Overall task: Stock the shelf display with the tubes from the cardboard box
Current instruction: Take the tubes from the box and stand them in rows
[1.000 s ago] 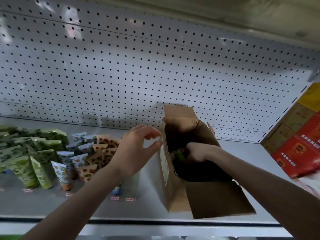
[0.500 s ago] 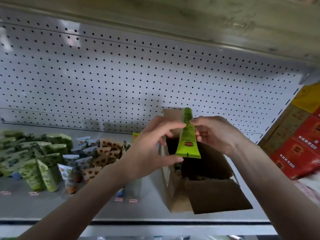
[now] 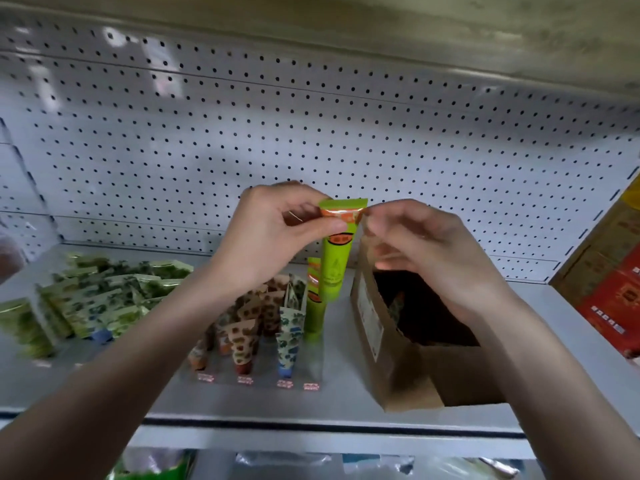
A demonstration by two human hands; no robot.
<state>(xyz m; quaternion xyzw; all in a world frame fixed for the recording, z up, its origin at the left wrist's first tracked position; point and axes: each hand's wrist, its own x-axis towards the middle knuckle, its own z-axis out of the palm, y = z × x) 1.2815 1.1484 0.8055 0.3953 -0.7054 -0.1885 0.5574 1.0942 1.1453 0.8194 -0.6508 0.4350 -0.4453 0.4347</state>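
A bright green tube [image 3: 334, 268] with an orange label hangs cap-down over the shelf [image 3: 346, 400], its flat crimped end on top. My left hand [image 3: 277, 233] pinches that crimped end between thumb and fingers. My right hand [image 3: 426, 251] is beside it, fingers curled, with thumb and index meeting at the crimp's right corner. Just below stands another green tube [image 3: 314, 313], upright at the right end of the display rows. The open cardboard box [image 3: 401, 372] lies on the shelf under my right hand, its inside dark.
Rows of brown and blue patterned tubes [image 3: 242, 341] stand left of the green one, with price labels [image 3: 310, 386] in front. Green-patterned tubes [image 3: 100, 299] fill the far left. Red and yellow cartons [image 3: 609, 292] are stacked at the right. A pegboard [image 3: 311, 133] backs the shelf.
My right hand lifted the green tube out of the box and both hands turned it cap-down. It has moved left over the display, with my left hand now holding its crimped end.
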